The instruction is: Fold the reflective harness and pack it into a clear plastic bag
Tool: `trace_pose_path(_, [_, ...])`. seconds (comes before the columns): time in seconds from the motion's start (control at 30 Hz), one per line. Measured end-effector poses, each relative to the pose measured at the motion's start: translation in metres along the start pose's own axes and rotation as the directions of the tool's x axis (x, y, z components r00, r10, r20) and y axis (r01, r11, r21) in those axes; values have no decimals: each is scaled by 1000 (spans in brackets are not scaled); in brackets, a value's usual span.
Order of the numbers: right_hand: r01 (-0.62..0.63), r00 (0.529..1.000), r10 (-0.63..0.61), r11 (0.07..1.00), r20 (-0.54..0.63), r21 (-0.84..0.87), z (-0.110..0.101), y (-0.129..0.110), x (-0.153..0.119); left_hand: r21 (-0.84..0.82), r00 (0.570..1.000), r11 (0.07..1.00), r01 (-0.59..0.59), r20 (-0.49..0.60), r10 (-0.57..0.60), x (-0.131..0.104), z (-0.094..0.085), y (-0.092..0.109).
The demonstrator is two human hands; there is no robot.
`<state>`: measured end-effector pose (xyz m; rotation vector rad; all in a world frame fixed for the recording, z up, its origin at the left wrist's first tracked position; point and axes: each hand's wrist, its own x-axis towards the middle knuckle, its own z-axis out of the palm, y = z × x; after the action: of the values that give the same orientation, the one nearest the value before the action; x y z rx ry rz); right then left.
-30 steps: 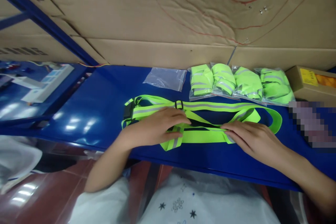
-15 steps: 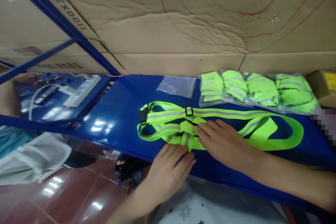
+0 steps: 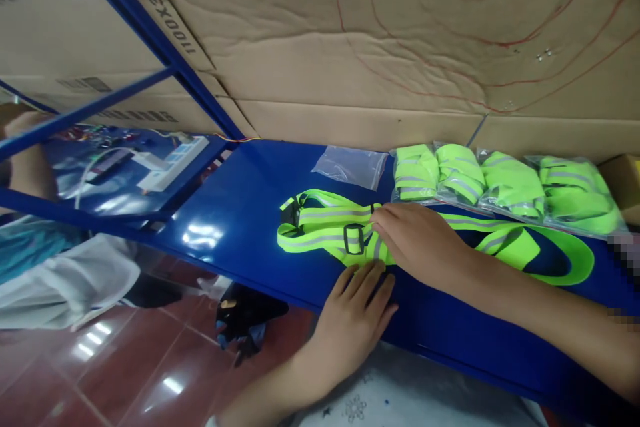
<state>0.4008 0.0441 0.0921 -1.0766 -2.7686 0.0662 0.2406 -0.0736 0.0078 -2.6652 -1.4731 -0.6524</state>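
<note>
Nearest, the left hand (image 3: 356,310) lies flat, fingers spread, at the blue worktop's (image 3: 240,220) front edge, while the right hand (image 3: 417,243) presses open-palmed on the reflective strap vest (image 3: 330,227), seemingly mid-fold; bagged vests (image 3: 505,183) behind suggest the empty bag (image 3: 353,165) must be reached next.

vest (image 3: 325,227) on table (image 3: 240,213) | empty bag (image 3: 353,167) behind | packed bags (image 3: 505,183) right-rear

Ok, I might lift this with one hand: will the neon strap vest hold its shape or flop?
Probably flop: the strap vest lies flat in loose folded loops on the blue shelf. It looks light, being thin webbing with one small buckle. It may slide easily, since the shelf is glossy.
</note>
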Motion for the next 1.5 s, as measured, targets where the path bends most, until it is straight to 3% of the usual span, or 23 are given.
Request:
trace_pose_path(0.17, [-96,967,35,967,251,237,-7,8,-5,-4,999,999,-40,8,40,9,-3,4])
trace_pose_path(0.3, [-135,946,7,916,323,377,6,21,-9,-147,961,967,-207,-214,173,1,-14,4])
trace_pose_path(0.4, [-172,945,44,909,324,379,21,26,-12,-125,936,980,-157,-335,107,-1,-20,-6])
trace_pose_path(0.47, [-159,963,57,909,263,386,29,27,-18,-25,968,999,-25,-250,18,2,-19,-17])
trace_pose_path(0.53, [-84,992,45,930,114,358,34,26,-32,72,995,996,52,-94,-45,6,-14,-29])
trace_pose_path(0.63, [-29,989,52,985,-135,171,35,28,-68,99,995,993,65,71,-72,8,-5,-42])
trace_pose_path(0.7, [-80,977,91,995,-194,62,32,34,-97,82,991,994,76,102,-85,6,1,-46])
trace_pose_path(0.83, [-211,962,216,976,-166,50,27,57,-148,64,994,995,81,74,-85,2,6,-50])
trace_pose_path(0.93, [-297,941,308,950,-137,98,25,72,-168,31,995,994,101,3,-101,1,8,-53])
trace_pose_path(1.07, [-284,949,303,940,-82,189,21,80,-177,-22,985,989,148,-90,-149,2,9,-53])
trace_pose_path(1.17, [-231,968,249,939,-38,257,17,83,-182,10,988,990,143,-64,-143,3,11,-51])
trace_pose_path(1.5, [-217,975,222,931,18,293,10,99,-195,77,987,985,157,12,-158,7,10,-49])
